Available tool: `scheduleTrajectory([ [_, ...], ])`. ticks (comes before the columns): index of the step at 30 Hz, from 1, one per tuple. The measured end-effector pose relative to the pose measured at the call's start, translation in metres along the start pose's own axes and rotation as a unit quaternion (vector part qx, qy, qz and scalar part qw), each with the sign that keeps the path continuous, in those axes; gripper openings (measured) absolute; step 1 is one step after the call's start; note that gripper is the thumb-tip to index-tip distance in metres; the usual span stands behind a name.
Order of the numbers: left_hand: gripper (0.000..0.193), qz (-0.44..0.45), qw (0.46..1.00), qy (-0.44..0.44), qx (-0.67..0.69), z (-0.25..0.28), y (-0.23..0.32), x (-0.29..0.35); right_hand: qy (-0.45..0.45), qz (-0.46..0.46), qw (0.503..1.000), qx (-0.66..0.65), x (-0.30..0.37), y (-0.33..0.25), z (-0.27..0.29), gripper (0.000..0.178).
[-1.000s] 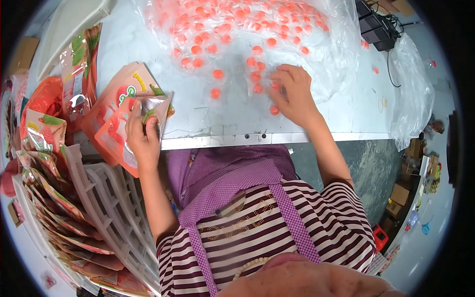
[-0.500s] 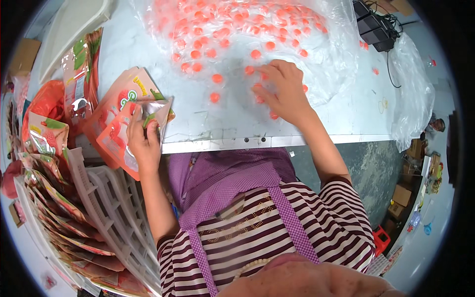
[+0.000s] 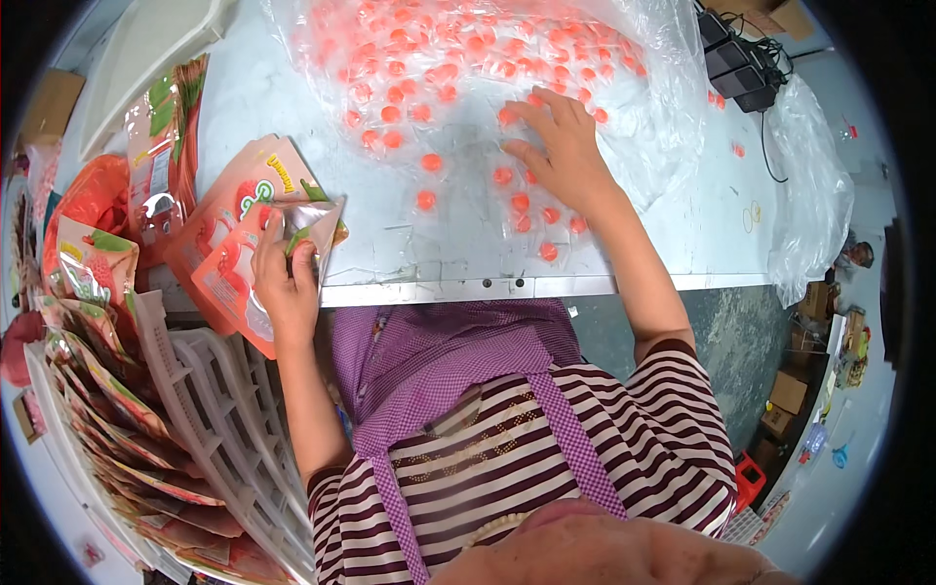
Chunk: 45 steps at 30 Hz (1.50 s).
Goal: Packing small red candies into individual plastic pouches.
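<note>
My left hand (image 3: 285, 283) grips a red-and-pink foil pouch (image 3: 232, 265), its silvery mouth gaping beside my fingers. More flat pouches (image 3: 255, 166) lie under it at the table's edge. Over the table my right hand (image 3: 573, 161) reaches with fingers spread and bent, among small round red pieces in clear wrappers. Several of these wrapped pieces (image 3: 521, 203) lie loosely grouped below that hand. Farther back, a wide heap of the same pieces (image 3: 444, 73) rests on a clear plastic sheet (image 3: 624, 132). Nothing shows gripped in my right hand.
Left of the pouches stands a bundle of upright pouches (image 3: 161, 185), near a red plastic bag (image 3: 93, 200). A white plastic basket (image 3: 185, 375) full of pouches sits at lower left. Black adapters with cables (image 3: 741, 63) and crumpled clear plastic (image 3: 811, 185) are at the right.
My right hand has moved slightly away from me, toward the heap, its fingers opening. Several wrapped pieces now lie nearer the table's front edge. My left hand keeps its hold on the pouch.
</note>
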<state>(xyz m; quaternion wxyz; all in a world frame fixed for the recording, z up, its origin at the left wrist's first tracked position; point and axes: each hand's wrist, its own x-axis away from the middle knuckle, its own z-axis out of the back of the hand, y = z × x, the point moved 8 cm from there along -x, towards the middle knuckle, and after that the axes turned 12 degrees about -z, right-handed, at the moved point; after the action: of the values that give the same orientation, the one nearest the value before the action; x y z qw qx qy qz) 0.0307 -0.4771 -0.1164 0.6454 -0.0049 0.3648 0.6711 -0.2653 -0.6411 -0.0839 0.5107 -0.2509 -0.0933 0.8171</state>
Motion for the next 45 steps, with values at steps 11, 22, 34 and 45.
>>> scheduleTrajectory([
  [11, 0.019, 0.001, 1.0, -0.002, -0.008, 0.0, -0.002, 0.002, -0.105, 0.016, 0.993, 0.042, 0.021, -0.009, -0.017, 0.031],
  [22, 0.018, -0.002, 1.0, 0.001, 0.002, 0.0, 0.001, 0.0, -0.106, 0.119, 0.987, -0.026, 0.022, -0.079, -0.029, 0.035],
  [34, 0.019, 0.003, 1.0, -0.005, -0.001, -0.002, -0.003, 0.003, -0.149, 0.157, 0.976, -0.024, 0.042, -0.068, -0.022, 0.027],
  [45, 0.021, 0.006, 1.0, -0.004, -0.001, -0.001, -0.001, 0.001, -0.03, -0.139, 0.988, 0.066, -0.009, 0.088, 0.017, 0.028],
])
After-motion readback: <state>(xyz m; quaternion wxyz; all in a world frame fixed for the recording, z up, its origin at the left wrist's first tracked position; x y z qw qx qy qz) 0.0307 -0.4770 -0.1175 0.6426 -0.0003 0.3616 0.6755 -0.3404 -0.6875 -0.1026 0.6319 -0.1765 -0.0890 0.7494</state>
